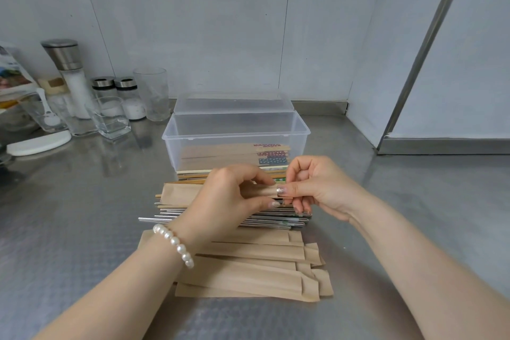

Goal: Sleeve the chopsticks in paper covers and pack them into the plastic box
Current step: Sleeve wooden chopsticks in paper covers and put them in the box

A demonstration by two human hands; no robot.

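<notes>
Sleeved pairs (234, 156) are packed in the plastic box (300, 130); another paper cover (182, 193) is pinched by both hands' fingers (265, 181), loose chopsticks (165, 218) and empty covers (248, 270) remaining.

No legible text anywhere, red print on a sleeved pair (267, 145) inside the plastic box (300, 130) too blurred to read, printed packet (11, 74) at nine o'clock likewise unreadable

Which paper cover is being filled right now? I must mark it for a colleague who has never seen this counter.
Start at the clear plastic box on the steel counter. In front of it, above the loose chopsticks, both hands grip one brown paper cover. Unlike the flat covers stacked nearer, it is lifted.
</notes>
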